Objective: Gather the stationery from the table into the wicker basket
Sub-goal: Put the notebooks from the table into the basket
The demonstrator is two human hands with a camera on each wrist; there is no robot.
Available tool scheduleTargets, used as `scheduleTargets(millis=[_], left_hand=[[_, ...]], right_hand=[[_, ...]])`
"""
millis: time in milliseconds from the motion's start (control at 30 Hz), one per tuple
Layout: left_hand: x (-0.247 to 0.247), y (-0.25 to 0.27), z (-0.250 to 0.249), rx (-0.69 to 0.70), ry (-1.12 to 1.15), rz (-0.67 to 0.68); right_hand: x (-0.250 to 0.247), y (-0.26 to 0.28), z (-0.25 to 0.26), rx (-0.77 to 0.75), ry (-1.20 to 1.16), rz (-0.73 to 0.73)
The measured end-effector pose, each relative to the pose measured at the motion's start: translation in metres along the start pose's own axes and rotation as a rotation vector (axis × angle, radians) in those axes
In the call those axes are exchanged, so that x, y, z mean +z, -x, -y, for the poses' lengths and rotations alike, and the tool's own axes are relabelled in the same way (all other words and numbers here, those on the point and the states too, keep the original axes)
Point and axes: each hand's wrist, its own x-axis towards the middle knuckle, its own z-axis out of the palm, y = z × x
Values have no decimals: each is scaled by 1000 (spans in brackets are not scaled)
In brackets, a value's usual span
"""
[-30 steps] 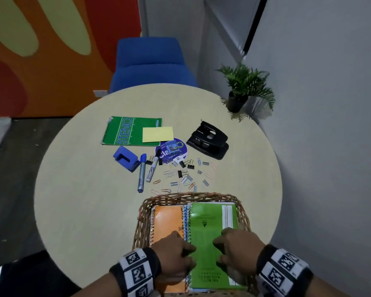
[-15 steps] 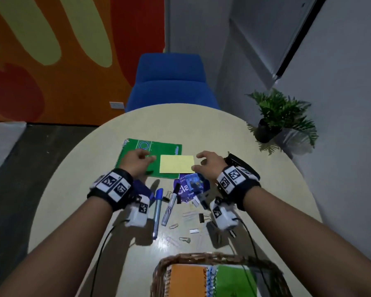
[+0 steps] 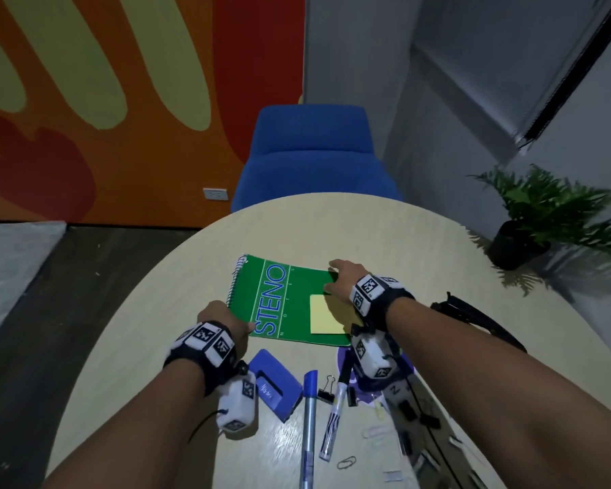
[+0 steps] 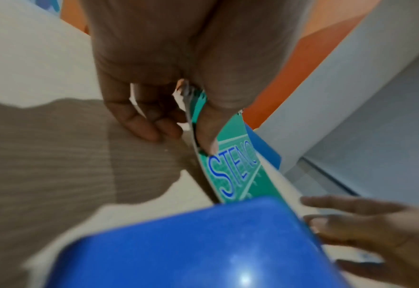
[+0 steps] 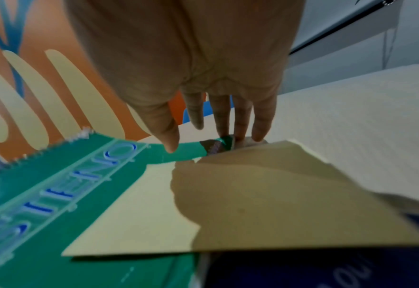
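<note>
The left hand [image 3: 223, 321] pinches the green steno notebook [image 3: 283, 305] at its near-left corner. The right hand [image 3: 343, 280] grips its far-right corner (yellow sticky pad [image 3: 323, 314] atop).

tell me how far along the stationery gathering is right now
Done: cannot judge, the wicker basket is out of view. In hand: the left hand and right hand grip the green spiral STENO notebook, yellow sticky pad on top. Left: blue stapler, blue pen, marker, scattered clips.
</note>
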Motion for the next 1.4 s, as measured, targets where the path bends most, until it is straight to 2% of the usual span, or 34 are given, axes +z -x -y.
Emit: scheduleTargets(millis=[33, 167, 267, 367, 467, 533, 567, 633, 667, 733, 800, 900, 1067, 1200, 1333, 1400], left_hand=[[-1, 3, -1, 36, 85, -22], [-21, 32, -26, 342, 282, -181], [-46, 72, -53, 584, 227, -337], [-71, 118, -72, 861, 79, -504], [-91, 167, -78, 1047, 5, -628], [-105, 201, -79, 1116, 92, -700], [-111, 216, -80, 1133, 205, -684], [-117, 237, -81, 1111, 433, -622], [-118, 245, -81, 1049, 490, -613], [-109, 258, -73, 936, 459, -524], [-87, 272, -55, 933, 345, -334], [-40, 296, -14, 886, 212, -21], [34, 320, 61, 760, -28, 229], [65, 326, 89, 662, -166, 305], [73, 324, 98, 606, -290, 296], [68, 331, 98, 625, -364, 243]], right_hand=[[2, 1, -2, 3, -12, -19], [-4, 12, -9, -27, -157, -64], [-21, 25, -8, -93, -310, -194], [-44, 41, 1, -264, -417, -322], [-69, 70, 8, -406, -426, -480], [-88, 106, 11, -407, -442, -567], [-96, 131, 9, -400, -443, -581], [-101, 187, 1, -492, -530, -545], [-100, 215, -4, -556, -583, -533], [-96, 270, -21, -577, -649, -441], [-74, 324, -45, -448, -731, -272], [-10, 385, -79, -230, -728, -63], [69, 427, -111, 55, -716, 271], [107, 430, -129, 205, -623, 393], [116, 424, -135, 147, -372, 401], [115, 423, -134, 142, -307, 405]])
